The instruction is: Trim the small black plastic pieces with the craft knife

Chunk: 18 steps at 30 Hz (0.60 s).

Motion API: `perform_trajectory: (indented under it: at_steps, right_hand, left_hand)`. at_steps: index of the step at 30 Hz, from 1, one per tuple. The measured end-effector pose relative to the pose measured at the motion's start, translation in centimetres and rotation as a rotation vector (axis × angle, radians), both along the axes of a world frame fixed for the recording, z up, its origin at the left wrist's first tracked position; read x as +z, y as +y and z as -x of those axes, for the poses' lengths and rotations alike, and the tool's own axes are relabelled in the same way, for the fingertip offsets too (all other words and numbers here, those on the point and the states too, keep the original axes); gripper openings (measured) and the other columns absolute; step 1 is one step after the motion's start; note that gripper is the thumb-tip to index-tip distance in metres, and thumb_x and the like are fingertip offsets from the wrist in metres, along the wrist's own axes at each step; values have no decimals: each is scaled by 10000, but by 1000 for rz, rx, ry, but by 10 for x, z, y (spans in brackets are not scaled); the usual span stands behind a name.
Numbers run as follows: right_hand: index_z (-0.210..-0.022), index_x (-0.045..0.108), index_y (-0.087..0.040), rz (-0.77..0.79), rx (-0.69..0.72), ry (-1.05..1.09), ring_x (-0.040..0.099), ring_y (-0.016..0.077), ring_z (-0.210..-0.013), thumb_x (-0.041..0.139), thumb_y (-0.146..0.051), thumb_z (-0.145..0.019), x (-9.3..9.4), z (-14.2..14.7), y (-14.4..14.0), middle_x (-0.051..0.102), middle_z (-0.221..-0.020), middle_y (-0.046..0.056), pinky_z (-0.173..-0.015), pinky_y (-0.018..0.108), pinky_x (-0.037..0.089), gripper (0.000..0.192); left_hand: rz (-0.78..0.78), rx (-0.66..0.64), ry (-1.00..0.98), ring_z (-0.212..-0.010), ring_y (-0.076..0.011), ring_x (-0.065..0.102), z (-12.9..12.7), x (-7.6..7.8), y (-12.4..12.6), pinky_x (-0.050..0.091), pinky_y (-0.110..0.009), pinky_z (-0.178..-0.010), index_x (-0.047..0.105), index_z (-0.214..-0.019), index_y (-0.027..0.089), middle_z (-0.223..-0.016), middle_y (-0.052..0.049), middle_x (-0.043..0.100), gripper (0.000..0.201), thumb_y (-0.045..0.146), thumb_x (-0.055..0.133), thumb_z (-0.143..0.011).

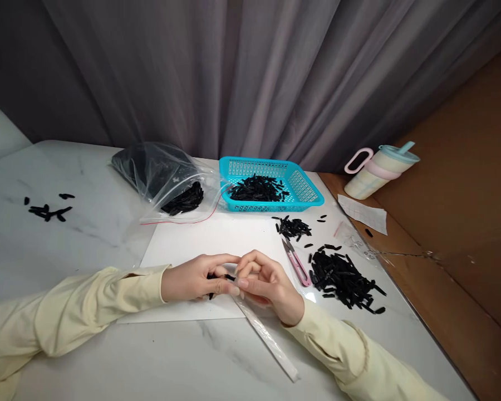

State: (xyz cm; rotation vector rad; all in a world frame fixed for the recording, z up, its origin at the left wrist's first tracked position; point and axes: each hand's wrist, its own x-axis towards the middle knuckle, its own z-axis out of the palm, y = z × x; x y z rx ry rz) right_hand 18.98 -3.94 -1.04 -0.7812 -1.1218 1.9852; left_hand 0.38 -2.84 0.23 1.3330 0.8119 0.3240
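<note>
My left hand [204,277] is closed, its thumb and fingers around small elongated black pieces [211,296], of a kind I cannot make out. My right hand [271,283] meets it fingertip to fingertip, its thumb and fingers pinched at the upper end of a thin whitish strip [267,338]. From the fingertips the strip slants down toward the front of the table. Between the hands, one dark piece shows near the thumbs; the fingers partly hide the contact. Both hands are over a white sheet [217,239]. Pink-handled thread snips [296,263] lie beyond my right hand.
A blue basket [271,207] and a clear zip bag [158,167] hold black pieces. More lie in a large pile [342,278], a smaller pile [293,227] and a scatter [50,213] at left. A tumbler [378,172] stands at the right beside a paper slip [363,213].
</note>
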Motion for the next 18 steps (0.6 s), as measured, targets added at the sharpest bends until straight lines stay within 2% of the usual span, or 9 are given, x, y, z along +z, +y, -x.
perform_trajectory:
  at_steps: [3, 9, 18]
  right_hand:
    - [-808, 545, -151, -7, -13, 12, 326, 10, -357, 702, -222, -704, 0, -7, 4, 558, -606, -40, -323, 145, 181, 201]
    - [-798, 557, -155, -7, -9, 1, 384, 29, -393, 712, -216, -692, 3, -10, 6, 563, -596, -32, -333, 139, 202, 197]
    - [-856, 558, -154, -60, -2, -87, 394, 24, -393, 732, -217, -679, 3, -7, 4, 569, -606, -30, -319, 123, 264, 256]
  left_hand:
    - [64, 19, -42, -349, -21, 229, 0, -1, 2, 198, -157, -309, 461, -1124, 153, -525, 110, 375, 504, 479, 591, -762]
    - [211, 30, -113, -355, -11, 194, -1, -2, 3, 158, -147, -309, 531, -784, 131, -497, 95, 334, 405, 537, 526, -789]
    - [217, 37, -139, -366, -16, 217, 1, -3, 4, 178, -136, -316, 516, -781, 142, -484, 99, 313, 358, 499, 521, -815]
